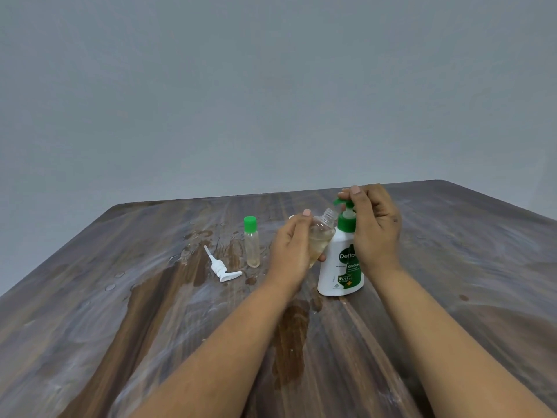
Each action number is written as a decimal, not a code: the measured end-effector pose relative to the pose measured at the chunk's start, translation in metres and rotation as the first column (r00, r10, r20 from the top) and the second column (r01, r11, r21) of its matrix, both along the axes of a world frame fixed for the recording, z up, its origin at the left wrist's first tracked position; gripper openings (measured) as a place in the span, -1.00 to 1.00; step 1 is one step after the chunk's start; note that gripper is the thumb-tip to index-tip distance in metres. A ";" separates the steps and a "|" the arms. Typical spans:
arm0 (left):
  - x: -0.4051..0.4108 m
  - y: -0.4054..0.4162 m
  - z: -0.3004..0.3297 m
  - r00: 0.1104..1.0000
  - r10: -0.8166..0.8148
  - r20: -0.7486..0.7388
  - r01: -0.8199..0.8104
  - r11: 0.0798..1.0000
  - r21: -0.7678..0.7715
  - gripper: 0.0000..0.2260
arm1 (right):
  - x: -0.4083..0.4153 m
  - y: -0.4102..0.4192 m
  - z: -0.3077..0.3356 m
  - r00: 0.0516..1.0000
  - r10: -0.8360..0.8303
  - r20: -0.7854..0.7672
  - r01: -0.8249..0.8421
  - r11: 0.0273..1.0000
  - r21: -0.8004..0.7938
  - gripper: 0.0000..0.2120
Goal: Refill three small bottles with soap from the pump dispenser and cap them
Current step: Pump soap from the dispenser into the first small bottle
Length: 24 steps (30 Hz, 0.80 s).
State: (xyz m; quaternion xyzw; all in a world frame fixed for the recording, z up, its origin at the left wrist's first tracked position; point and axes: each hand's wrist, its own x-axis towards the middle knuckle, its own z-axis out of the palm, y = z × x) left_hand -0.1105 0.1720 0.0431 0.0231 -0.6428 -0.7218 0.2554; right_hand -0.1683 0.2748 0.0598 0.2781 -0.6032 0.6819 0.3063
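- We see an uncapped small clear bottle [321,236] tilted, its long axis running from lower left to upper right, the threaded open neck aimed at the green spout of the pump dispenser [342,260].
- The left hand [291,251] is wrapped around that bottle's lower body — fingers curled against it, the thumb up along its left side — and holds it off the table; pale soap sits in its lower half.
- The white Dettol dispenser stands upright on the wooden table [150,312], just right of the tilted bottle and touching or nearly touching it.
- The right hand [375,227] is over the dispenser, fingertips pressed together on top of the green pump head, palm behind the bottle's neck.
- To the left — well clear of both hands — a capped small bottle [251,242] with a green cap stands upright, partly filled.
- Further left, a loose white pump head [221,267] lies flat, its tube pointing away from us.
- Wet patches darken the tabletop.
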 end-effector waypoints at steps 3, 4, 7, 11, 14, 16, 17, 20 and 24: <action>0.000 0.000 0.000 1.000 0.002 0.000 -0.002 1.000 0.001 -0.68 | 0.000 0.000 0.001 1.000 -0.007 0.011 0.007 1.000 0.003 -0.71; 0.000 0.000 0.000 1.000 0.000 -0.003 0.000 1.000 -0.003 -0.68 | -0.001 0.000 0.000 1.000 -0.011 0.005 0.011 1.000 0.007 -0.69; 0.001 0.000 0.000 1.000 0.001 -0.007 -0.001 1.000 -0.015 -0.68 | -0.003 0.001 -0.001 0.999 -0.026 -0.027 0.027 0.999 0.037 -0.64; 0.001 0.000 0.001 1.000 -0.002 -0.004 0.001 1.000 -0.010 -0.68 | -0.003 0.000 -0.002 0.999 -0.038 -0.036 0.038 0.999 0.006 -0.69; 0.000 0.000 0.000 1.000 0.002 0.004 -0.002 1.000 -0.004 -0.66 | -0.001 0.000 -0.001 1.000 -0.023 -0.006 0.023 0.999 -0.038 -0.72; -0.001 0.000 -0.001 1.000 0.002 0.003 -0.002 1.000 -0.008 -0.64 | -0.001 0.000 0.000 1.000 -0.014 0.005 0.014 0.999 -0.031 -0.73; -0.001 0.000 -0.001 1.000 0.000 0.002 0.000 1.000 -0.006 -0.64 | -0.001 0.000 0.000 1.000 -0.016 0.004 0.016 1.000 -0.019 -0.73; -0.001 -0.001 -0.002 1.000 -0.005 -0.003 0.005 1.000 -0.001 -0.64 | -0.003 0.001 -0.001 0.999 -0.027 -0.022 0.028 0.999 0.016 -0.70; -0.002 -0.001 -0.002 1.000 -0.002 -0.009 0.002 1.000 -0.008 -0.63 | -0.004 0.001 0.000 0.998 -0.049 -0.038 0.051 0.998 0.048 -0.68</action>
